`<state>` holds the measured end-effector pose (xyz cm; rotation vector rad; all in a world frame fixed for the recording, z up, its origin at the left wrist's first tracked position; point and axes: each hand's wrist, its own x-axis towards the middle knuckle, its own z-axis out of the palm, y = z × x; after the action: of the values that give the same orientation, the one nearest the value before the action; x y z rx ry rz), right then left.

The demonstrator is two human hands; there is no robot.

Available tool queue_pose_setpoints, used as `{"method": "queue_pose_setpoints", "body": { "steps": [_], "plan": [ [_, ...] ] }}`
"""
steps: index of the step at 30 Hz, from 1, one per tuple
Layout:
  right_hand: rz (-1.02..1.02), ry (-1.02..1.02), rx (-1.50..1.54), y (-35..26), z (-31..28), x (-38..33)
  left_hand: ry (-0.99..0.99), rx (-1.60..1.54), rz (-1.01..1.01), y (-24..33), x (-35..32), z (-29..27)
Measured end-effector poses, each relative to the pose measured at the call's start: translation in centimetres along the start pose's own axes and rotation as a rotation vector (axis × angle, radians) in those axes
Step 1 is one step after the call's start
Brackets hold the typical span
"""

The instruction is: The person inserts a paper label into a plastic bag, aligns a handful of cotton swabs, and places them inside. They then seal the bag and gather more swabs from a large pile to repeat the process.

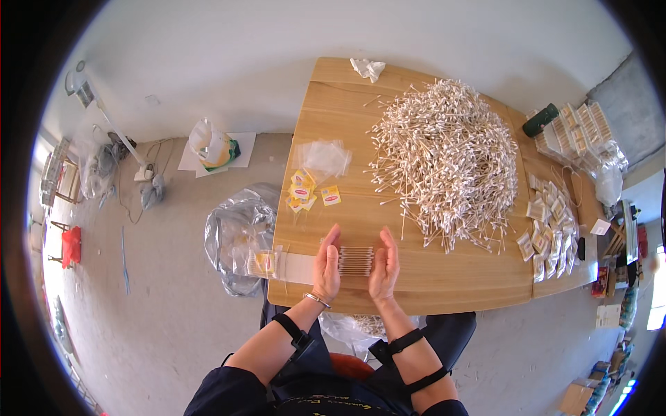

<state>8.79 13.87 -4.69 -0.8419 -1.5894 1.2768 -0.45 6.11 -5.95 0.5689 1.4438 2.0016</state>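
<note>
A neat row of cotton swabs [356,261] lies side by side near the table's front edge, between my two hands. My left hand [327,266] stands on edge at the left tips, fingers stretched out. Facing it, my right hand [383,266] is upright at the right tips, its fingers straight too. Both palms appear to touch the swab ends, with neither hand wrapped round them. Left of my left hand, a white strip [298,268] lies on the table beside a clear packet of swabs [263,263] with a yellow card in it.
A large heap of loose cotton swabs [451,159] covers the table's [333,104] right half. Small yellow cards [301,187] and clear bags [325,157] lie at left. Filled packets [551,229] pile up at right. A clear plastic sack [239,232] stands by the left edge.
</note>
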Motion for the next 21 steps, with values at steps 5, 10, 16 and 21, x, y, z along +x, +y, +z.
{"method": "queue_pose_setpoints", "body": {
  "steps": [5,10,16,21],
  "plan": [
    [0.061,-0.124,0.078,0.2,0.9,-0.5,-0.052,0.090,-0.002,0.7,-0.1,0.0],
    [0.112,-0.093,0.189,1.2,-0.1,-0.8,-0.044,-0.032,-0.023,0.4,-0.1,0.0],
    [0.034,-0.208,-0.036,-0.1,-0.6,-1.2,-0.067,-0.012,0.007,0.6,-0.7,-0.9],
    [0.037,-0.228,0.033,-0.1,0.1,-1.6,-0.074,0.048,0.058,0.1,-0.6,-0.6]
  ]
}}
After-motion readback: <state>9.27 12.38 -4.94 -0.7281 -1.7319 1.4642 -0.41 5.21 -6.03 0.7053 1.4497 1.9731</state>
